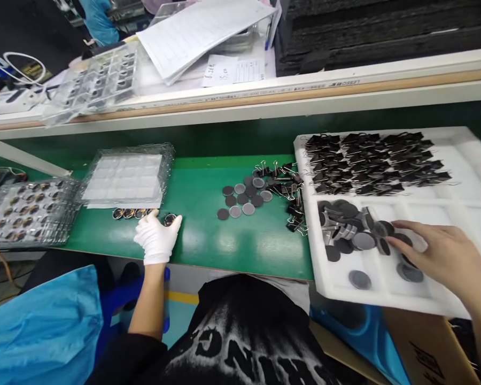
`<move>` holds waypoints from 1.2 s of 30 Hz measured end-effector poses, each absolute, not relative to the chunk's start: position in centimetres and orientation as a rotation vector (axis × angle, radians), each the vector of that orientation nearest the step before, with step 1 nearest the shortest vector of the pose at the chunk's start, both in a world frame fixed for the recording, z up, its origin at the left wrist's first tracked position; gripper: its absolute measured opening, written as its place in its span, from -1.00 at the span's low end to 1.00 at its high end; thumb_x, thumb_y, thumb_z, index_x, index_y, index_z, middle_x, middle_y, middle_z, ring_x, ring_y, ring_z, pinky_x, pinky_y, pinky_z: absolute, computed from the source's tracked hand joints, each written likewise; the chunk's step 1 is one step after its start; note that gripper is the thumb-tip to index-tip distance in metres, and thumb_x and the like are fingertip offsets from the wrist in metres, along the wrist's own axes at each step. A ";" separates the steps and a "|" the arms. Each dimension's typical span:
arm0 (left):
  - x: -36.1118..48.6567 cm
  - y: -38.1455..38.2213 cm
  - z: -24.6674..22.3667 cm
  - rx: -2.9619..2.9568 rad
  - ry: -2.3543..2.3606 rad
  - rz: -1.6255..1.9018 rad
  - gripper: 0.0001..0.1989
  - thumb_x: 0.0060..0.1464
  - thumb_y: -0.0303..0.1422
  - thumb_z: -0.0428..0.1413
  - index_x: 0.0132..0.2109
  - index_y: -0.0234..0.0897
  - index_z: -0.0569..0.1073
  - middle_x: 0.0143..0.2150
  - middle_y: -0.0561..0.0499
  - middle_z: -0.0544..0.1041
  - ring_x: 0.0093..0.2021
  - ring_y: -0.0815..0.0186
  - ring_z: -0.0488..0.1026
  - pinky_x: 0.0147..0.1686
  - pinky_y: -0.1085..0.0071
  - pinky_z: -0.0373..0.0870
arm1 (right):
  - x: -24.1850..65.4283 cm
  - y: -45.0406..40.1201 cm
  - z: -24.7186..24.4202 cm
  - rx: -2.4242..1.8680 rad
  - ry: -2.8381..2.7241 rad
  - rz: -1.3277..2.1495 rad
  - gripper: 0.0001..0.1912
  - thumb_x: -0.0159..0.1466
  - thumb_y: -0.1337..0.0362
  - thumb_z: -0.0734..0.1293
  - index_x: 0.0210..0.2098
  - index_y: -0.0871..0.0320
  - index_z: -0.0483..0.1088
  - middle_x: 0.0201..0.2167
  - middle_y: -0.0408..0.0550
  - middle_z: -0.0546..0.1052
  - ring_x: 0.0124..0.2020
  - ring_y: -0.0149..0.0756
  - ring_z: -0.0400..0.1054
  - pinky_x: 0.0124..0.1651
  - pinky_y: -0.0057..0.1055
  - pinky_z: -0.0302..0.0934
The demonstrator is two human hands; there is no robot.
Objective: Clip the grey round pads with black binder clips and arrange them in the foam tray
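Note:
My left hand (157, 239), in a white glove, rests palm down on the green bench with thumb and fingers apart. Its thumb is beside a small round part with a shiny rim (170, 219), and its fingertips are by a short row of similar parts (129, 213). My bare right hand (441, 251) reaches into a white foam tray (324, 280). Its thumb and index finger pinch a dark round disc (386, 229) at the edge of a heap of discs (347, 224). More grey and black discs (242, 198) lie mid-bench, beside loose binder clips (291, 190).
Rows of black binder clips (372, 163) fill the tray's far compartment. Clear plastic trays (124, 174) are stacked behind my left hand; filled ones (28, 214) stand farther left. A shelf (240, 101) with papers (200, 32) crosses the back. A blue-clothed person (44, 326) is at left.

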State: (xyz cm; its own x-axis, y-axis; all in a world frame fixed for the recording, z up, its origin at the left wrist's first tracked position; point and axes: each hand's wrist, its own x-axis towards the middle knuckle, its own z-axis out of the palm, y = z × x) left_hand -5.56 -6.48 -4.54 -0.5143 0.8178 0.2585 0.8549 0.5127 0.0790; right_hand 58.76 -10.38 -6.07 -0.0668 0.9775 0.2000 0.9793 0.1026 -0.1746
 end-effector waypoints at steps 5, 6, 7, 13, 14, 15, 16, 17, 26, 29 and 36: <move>-5.8 -6.3 -4.5 -1.874 -2.577 -0.265 -0.54 0.12 -0.01 0.17 -0.01 -0.27 0.54 -0.09 -0.22 0.55 0.00 -0.03 0.48 0.01 0.13 0.40 | 58.1 -9.4 -6.1 -2.202 -2.090 -0.062 -0.46 0.19 -0.10 0.13 0.02 -0.09 0.48 -0.14 0.19 0.65 -0.14 0.30 0.47 -0.39 0.06 0.23; -5.5 -6.3 -4.7 -1.930 -2.570 -0.312 -0.54 0.10 -0.02 0.19 -0.03 -0.28 0.53 -0.11 -0.22 0.55 -0.01 -0.02 0.49 0.01 0.15 0.41 | 57.9 -9.2 -6.0 -2.231 -2.103 -0.050 -0.46 0.18 -0.10 0.13 0.04 -0.14 0.47 -0.10 0.20 0.64 -0.10 0.32 0.46 -0.41 0.06 0.19; -5.1 -6.3 -5.0 -1.962 -2.561 -0.374 -0.53 0.07 -0.02 0.22 -0.04 -0.30 0.52 -0.10 -0.22 0.55 -0.02 -0.01 0.50 0.00 0.16 0.43 | 57.7 -9.2 -5.9 -2.241 -2.115 -0.027 -0.46 0.17 -0.09 0.13 0.06 -0.19 0.47 -0.08 0.22 0.63 -0.08 0.33 0.46 -0.42 0.07 0.17; -1.2 -7.3 -6.5 -2.059 -2.484 -0.922 -0.71 0.23 -0.20 0.09 -0.02 -0.28 0.48 -0.02 -0.18 0.59 -0.02 0.16 0.56 0.05 0.23 0.44 | 55.8 -9.9 -4.0 -2.168 -1.804 0.061 -0.60 0.28 0.13 0.10 -0.04 -0.21 0.48 -0.07 0.19 0.60 0.03 0.12 0.48 -0.08 0.08 0.33; -0.3 -7.4 -6.4 -2.066 -2.527 -1.069 -0.71 0.24 -0.20 0.09 -0.02 -0.28 0.48 -0.06 -0.15 0.61 -0.05 0.19 0.57 0.02 0.25 0.46 | 55.3 -10.1 -3.8 -2.165 -1.762 0.056 -0.60 0.29 0.14 0.09 -0.04 -0.16 0.48 -0.06 0.18 0.60 0.05 0.11 0.47 0.01 0.05 0.34; 0.7 -7.4 -6.2 -2.070 -2.593 -1.247 -0.70 0.26 -0.18 0.08 0.00 -0.28 0.48 -0.09 -0.14 0.63 -0.11 0.23 0.58 -0.04 0.29 0.48 | 54.8 -10.2 -3.8 -2.162 -1.764 0.065 -0.60 0.30 0.14 0.09 -0.02 -0.11 0.47 -0.04 0.19 0.60 0.08 0.11 0.46 0.08 0.04 0.33; 1.9 -7.4 -5.9 -2.083 -2.666 -1.449 -0.66 0.27 -0.17 0.06 0.04 -0.28 0.46 -0.11 -0.13 0.63 -0.18 0.27 0.57 -0.13 0.33 0.49 | 54.3 -10.2 -3.7 -2.156 -1.802 0.090 -0.58 0.29 0.12 0.10 0.00 -0.04 0.47 0.00 0.21 0.58 0.11 0.14 0.45 0.13 0.04 0.31; 3.0 -7.3 -5.6 -2.117 -2.730 -1.659 -0.63 0.29 -0.16 0.04 0.10 -0.30 0.44 -0.11 -0.13 0.63 -0.25 0.32 0.56 -0.23 0.37 0.48 | 53.9 -10.2 -3.7 -2.141 -1.868 0.139 -0.56 0.28 0.10 0.12 0.02 0.02 0.46 0.05 0.24 0.57 0.13 0.17 0.43 0.17 0.05 0.29; 12.1 -6.6 -2.6 -2.693 -2.721 -2.201 -0.50 0.31 -0.13 0.02 0.27 -0.32 0.36 -0.15 -0.10 0.61 -0.54 0.52 0.33 -0.49 0.50 0.28 | 53.9 -9.0 -2.2 -2.129 -1.441 0.360 -0.67 0.21 0.11 0.34 -0.09 0.09 0.54 -0.28 0.10 0.65 -0.27 -0.07 0.54 0.02 -0.12 0.37; 14.2 -6.6 -1.8 -2.873 -2.649 -2.042 -0.49 0.33 -0.15 0.01 0.29 -0.31 0.36 -0.33 -0.01 0.58 -0.49 0.45 0.41 -0.43 0.48 0.34 | 51.6 -10.2 -0.9 -2.011 -1.251 0.288 -0.57 0.29 0.07 0.32 0.09 0.10 0.46 -0.14 0.09 0.65 -0.16 -0.12 0.56 0.00 -0.15 0.43; 18.1 -7.9 -0.3 -3.312 -2.295 -1.824 -0.52 0.39 -0.16 -0.07 0.33 -0.20 0.35 -0.46 0.09 0.51 -0.43 0.35 0.47 -0.29 0.38 0.47 | 38.0 -13.7 1.1 -1.370 -1.095 1.009 -0.74 0.21 0.08 0.50 -0.13 -0.01 0.59 -0.30 -0.07 0.63 -0.31 -0.20 0.54 -0.21 -0.21 0.50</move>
